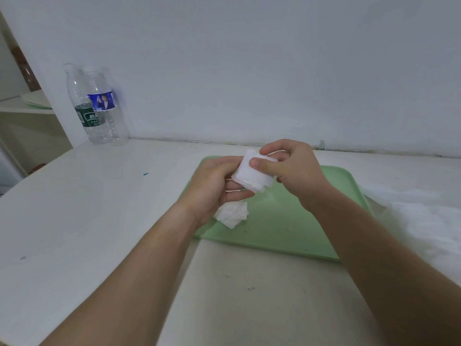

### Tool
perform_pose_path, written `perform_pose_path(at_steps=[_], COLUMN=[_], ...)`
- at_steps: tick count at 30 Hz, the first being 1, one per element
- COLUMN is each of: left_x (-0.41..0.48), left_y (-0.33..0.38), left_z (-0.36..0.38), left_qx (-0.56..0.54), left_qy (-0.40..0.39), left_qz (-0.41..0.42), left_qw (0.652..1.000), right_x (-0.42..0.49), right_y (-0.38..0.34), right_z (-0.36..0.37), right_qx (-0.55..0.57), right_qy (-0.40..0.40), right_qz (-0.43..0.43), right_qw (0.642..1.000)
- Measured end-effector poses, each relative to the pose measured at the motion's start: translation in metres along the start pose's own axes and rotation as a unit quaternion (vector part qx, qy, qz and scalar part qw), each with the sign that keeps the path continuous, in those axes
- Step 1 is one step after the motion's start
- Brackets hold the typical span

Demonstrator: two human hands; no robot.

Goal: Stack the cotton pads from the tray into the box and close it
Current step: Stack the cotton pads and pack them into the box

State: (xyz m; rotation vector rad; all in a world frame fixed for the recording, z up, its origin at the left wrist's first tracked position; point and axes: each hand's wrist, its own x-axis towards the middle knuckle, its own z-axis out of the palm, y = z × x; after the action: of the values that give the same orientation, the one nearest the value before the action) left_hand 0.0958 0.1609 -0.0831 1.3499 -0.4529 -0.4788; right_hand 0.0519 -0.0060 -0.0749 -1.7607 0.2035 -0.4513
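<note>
Two bare forearms come in from the bottom edge and meet above the green tray [287,228]. The left hand [212,186] is turned with its back to the camera, fingers curled under a stack of cotton pads [252,174], supporting it from the left side. The right hand [291,168] closes on the same stack from the right, thumb pressed flat on the near face and the other fingers bent over the top. The stack is held in the air over the far part of the tray; the pads are white, soft and squarish, with edges not fully even. A small loose heap of pads [233,216] lies on the tray near its left edge, just below the left hand. The tray is smooth plastic with rounded corners and rests on a white table [87,208]. Two clear plastic bottles [99,108] stand at the far left by the wall.
</note>
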Motion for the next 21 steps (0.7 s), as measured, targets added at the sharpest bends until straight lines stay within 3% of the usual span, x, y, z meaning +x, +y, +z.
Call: perform_pose_path(at_steps=[8,13,21], left_x=[-0.001,-0.004,-0.015], left_y=[-0.009,-0.005,0.008], left_z=[0.001,0.000,0.024], left_qx=[-0.001,-0.011,0.057], left_qy=[0.007,0.008,0.002], left_qz=[0.027,0.050,0.070], left_qw=[1.000,0.999,0.996], right_x=[-0.002,-0.010,-0.029], right_y=[0.000,-0.014,-0.044], right_z=[0.001,-0.004,-0.033], right_qx=[-0.039,-0.014,-0.089], right_qy=[0.034,-0.071,-0.128], right_qz=[-0.015,0.046,-0.003], right_qw=[0.999,0.996,0.988])
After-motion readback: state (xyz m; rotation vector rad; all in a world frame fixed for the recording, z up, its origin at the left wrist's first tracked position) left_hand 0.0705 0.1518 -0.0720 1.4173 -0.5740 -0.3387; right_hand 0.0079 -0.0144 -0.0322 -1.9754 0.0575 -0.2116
